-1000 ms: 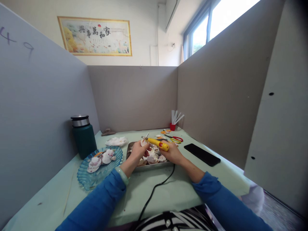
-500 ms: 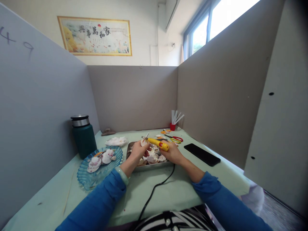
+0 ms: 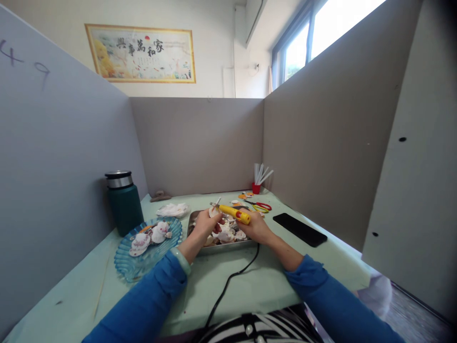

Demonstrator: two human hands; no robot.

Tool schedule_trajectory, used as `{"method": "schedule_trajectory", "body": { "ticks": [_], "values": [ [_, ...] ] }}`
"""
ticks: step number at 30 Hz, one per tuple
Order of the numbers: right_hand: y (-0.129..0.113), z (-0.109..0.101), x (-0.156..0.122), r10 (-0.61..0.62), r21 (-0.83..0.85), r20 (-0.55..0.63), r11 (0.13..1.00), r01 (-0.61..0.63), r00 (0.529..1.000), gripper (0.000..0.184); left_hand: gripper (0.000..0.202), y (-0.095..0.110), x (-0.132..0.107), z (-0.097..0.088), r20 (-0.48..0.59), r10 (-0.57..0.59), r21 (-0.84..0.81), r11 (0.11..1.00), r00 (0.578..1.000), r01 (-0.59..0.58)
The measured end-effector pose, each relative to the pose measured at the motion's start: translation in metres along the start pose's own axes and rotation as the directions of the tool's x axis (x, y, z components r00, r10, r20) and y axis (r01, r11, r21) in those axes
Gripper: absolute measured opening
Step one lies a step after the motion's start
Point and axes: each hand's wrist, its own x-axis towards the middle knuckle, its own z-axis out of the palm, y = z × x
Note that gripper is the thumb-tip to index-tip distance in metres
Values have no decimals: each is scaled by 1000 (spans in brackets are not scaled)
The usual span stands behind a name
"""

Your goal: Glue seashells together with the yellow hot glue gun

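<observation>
Here, my left hand (image 3: 205, 226): thumb and fingers pinch a pale shell (image 3: 213, 212) over the metal tray (image 3: 228, 247); a pale bangle (image 3: 181, 261) circles the wrist.
My right hand (image 3: 257, 228): it grips the rear of a yellow corded tool (image 3: 233, 213), tip pointing at my other hand; some fingers are hidden behind it.
Tool tip: it sits right by the pinched shell, though I cannot tell whether they touch.
White stick (image 3: 219, 200): slim and short, it juts up just beyond my left fingertips.
Shell pile (image 3: 228, 235): loose pieces fill the tray beneath both my hands.
Black cord (image 3: 232, 276): it trails from below my right hand toward my lap.
Blue plate (image 3: 124, 267): left of my left hand, bearing shell figures (image 3: 159, 233), near a green bottle (image 3: 124, 206).
Scissors (image 3: 262, 206): beyond my right hand, with a dark phone (image 3: 300, 229) to its right.
</observation>
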Motion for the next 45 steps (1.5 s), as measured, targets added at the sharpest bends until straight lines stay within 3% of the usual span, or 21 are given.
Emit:
{"method": "schedule_trajectory", "body": {
  "ticks": [45],
  "values": [
    [-1,1,0,-23,-34,1,999,23,1000,3,12,-1,3,1,-13,18,77,997,1000,-17]
  ]
}}
